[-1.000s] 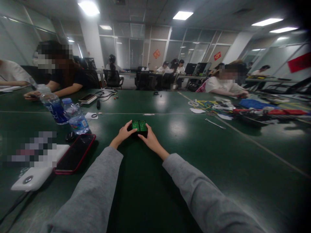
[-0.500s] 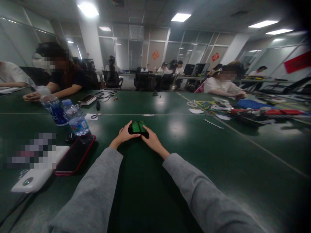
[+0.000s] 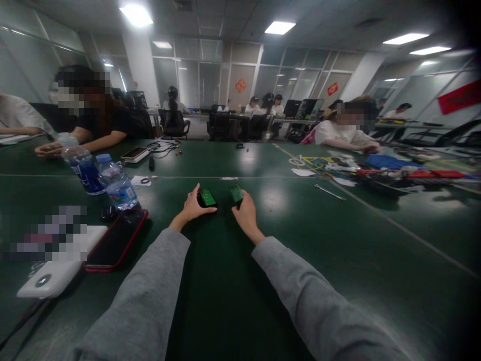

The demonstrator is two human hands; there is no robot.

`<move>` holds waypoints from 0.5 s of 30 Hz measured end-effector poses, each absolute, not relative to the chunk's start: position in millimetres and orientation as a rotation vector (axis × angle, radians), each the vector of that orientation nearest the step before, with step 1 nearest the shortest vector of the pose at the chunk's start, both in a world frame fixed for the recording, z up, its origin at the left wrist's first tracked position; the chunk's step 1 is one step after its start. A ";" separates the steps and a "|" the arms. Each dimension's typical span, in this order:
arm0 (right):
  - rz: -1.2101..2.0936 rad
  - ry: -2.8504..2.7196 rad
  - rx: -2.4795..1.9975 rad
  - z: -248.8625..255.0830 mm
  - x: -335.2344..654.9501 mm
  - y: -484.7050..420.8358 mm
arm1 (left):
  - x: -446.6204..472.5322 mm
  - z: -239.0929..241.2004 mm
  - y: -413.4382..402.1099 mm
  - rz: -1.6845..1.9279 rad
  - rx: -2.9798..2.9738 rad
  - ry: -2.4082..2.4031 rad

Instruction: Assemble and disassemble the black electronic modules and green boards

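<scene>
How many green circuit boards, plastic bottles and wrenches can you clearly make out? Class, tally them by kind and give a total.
Green circuit boards: 2
Plastic bottles: 2
Wrench: 1
Total: 5

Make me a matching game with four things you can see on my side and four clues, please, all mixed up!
Things:
1. right hand
2. wrench
3. phone nearest you
4. bottle closer to that phone

Clues:
A. silver
B. capped in blue
C. holds a green board
D. edged in red

Right pairs: 1-C, 2-A, 3-D, 4-B
</scene>
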State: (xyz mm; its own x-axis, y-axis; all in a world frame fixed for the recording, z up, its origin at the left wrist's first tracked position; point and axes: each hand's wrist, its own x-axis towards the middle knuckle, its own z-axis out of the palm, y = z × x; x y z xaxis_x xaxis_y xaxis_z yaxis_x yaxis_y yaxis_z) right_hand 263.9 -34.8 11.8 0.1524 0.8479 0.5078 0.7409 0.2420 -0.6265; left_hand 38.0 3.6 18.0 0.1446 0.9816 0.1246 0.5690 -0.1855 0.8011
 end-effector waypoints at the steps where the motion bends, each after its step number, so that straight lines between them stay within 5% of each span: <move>1: 0.085 -1.660 -1.518 11.5 263.3 -35.8 | 38.2 16.8 3.9 0.918 1.809 1.490; 15: -0.076 -1.838 -1.693 8.6 253.1 -40.9 | 36.4 6.1 7.1 1.184 1.735 1.354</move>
State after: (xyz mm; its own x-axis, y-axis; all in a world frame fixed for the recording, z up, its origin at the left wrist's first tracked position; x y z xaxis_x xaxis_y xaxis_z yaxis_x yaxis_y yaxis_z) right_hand 253.1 -40.9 8.6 0.0246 0.8786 0.4769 0.9151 0.1722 -0.3645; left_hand 36.4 7.1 6.1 0.0671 0.9613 0.2673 0.3932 -0.2717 0.8784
